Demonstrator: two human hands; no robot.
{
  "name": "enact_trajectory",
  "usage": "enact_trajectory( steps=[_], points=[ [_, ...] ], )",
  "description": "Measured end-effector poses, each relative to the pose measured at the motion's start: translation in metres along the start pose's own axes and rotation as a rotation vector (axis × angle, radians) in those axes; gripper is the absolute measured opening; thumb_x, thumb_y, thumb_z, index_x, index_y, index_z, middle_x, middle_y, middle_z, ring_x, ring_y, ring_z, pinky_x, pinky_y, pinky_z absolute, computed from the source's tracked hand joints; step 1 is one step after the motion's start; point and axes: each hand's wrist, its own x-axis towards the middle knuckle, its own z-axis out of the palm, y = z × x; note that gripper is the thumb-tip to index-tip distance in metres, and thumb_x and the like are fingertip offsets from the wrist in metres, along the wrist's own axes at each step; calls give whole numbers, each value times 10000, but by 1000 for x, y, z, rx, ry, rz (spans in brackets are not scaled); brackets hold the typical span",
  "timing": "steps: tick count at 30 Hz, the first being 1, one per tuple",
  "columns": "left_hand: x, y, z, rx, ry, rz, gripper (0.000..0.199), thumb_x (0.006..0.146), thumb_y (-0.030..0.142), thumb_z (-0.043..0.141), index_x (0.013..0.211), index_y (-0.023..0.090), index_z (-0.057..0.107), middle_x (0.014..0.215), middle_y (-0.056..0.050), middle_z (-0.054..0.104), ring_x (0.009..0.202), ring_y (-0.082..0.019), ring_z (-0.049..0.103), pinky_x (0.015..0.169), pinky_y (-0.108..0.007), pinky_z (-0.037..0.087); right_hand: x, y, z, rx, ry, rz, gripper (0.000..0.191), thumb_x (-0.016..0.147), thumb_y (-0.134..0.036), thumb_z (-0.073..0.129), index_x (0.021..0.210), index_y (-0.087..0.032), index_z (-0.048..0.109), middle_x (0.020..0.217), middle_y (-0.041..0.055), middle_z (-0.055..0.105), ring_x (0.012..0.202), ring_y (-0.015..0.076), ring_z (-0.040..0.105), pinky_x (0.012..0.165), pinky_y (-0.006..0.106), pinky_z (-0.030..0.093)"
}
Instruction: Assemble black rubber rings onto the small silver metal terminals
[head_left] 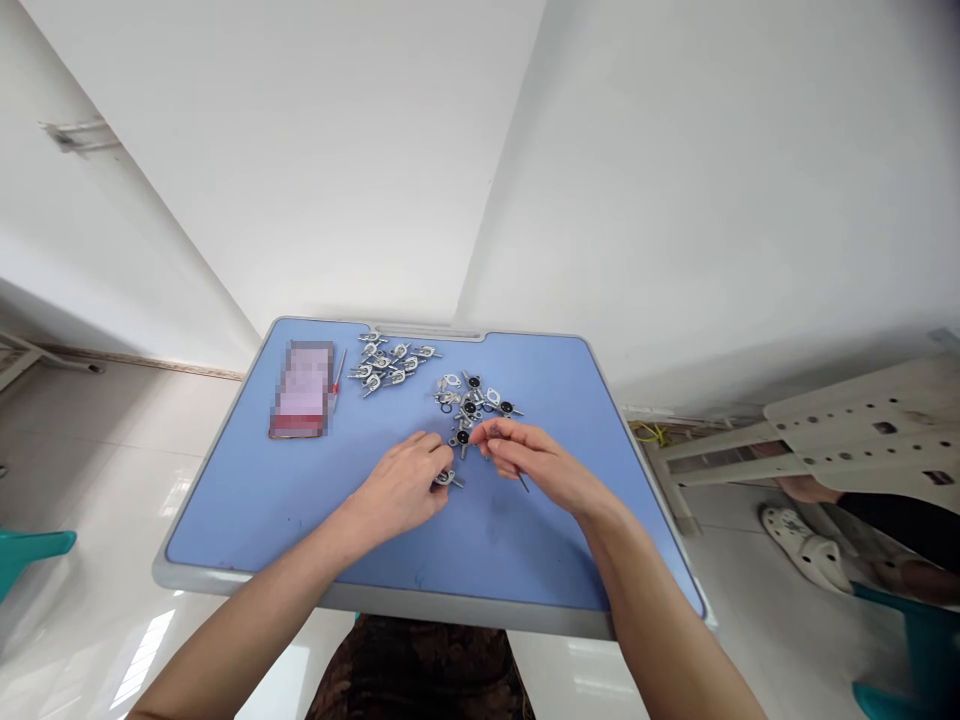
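My left hand point(411, 480) is closed around a small silver metal fitting point(447, 479), which rests at table level with its stem pointing right. My right hand point(534, 458) has its fingers pinched together just right of it. A thin dark rod point(523, 484) sticks out below those fingers; the rest of it is hidden. Beyond both hands lies a loose pile of parts: metal pieces with round black caps point(474, 382), flat oval plates point(493, 396) and black rings point(446, 408). Farther left, several similar silver fittings point(382, 362) form a group.
A phone point(304, 390) lies at the left of the blue table point(300, 510), beside a thin tool with a red part point(335, 389). A white wall stands behind the table. At right are a pale frame point(862, 430), another person's arm point(892, 515) and a white clog point(806, 550).
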Motion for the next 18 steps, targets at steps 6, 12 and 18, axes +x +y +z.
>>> enact_trajectory(
  steps=[6, 12, 18],
  points=[
    [2, -8, -1, -85, 25, 5, 117, 739, 76, 525, 771, 186, 548, 787, -12, 536, 780, -168, 527, 671, -264, 407, 1, 4, -10, 302, 48, -116, 247, 819, -412, 593, 889, -190, 673, 788, 25, 574, 692, 132, 533, 690, 308, 440],
    [3, -16, -3, -205, 38, 22, 143, 745, 78, 538, 830, 182, 587, 852, -19, 553, 745, -143, 536, 685, -253, 443, 11, 9, -3, 169, 224, -254, 270, 781, -449, 632, 855, -199, 703, 681, -18, 543, 537, 76, 420, 536, 240, 392],
    [3, -20, -3, -222, 52, -9, 156, 739, 88, 535, 849, 181, 595, 878, -16, 552, 711, -122, 538, 696, -254, 464, 15, 8, 3, 332, 277, -346, 313, 773, -491, 621, 794, -179, 602, 710, 1, 614, 477, 84, 511, 452, 245, 466]
  ],
)
